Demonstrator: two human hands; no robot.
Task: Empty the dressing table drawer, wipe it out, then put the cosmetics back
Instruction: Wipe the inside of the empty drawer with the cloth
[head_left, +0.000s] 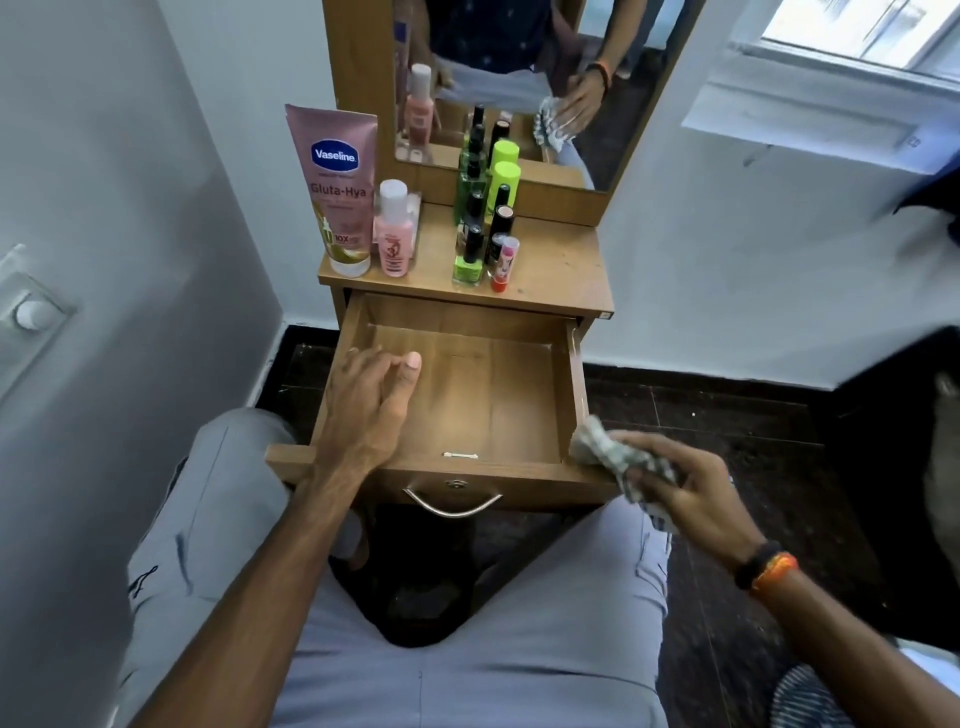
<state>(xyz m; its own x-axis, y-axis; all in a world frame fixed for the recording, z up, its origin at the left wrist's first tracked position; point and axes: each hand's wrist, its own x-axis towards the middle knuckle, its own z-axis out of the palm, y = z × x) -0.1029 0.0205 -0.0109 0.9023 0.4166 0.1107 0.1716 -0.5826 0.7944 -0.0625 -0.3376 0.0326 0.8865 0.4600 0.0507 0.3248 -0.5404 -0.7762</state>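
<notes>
Drawer (467, 395): pulled out toward the person, nothing inside it.
Left hand (371, 400): rests on the drawer's left side, grip released, fingers loose.
Right hand (691, 493): grip grasping a crumpled cloth (605, 449) at the drawer's near right corner.
Cosmetics: standing on the surface (561, 270) behind the drawer.
Far left: pink tube (335, 187), small pink bottle (395, 231) beside it.
Middle: green bottles (470, 254), lip balm (506, 262).
Mirror (519, 78): behind them.

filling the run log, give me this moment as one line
drawer: open, emptied | left hand: resting inside | right hand: holds cloth at drawer corner | cosmetics: on tabletop
</notes>
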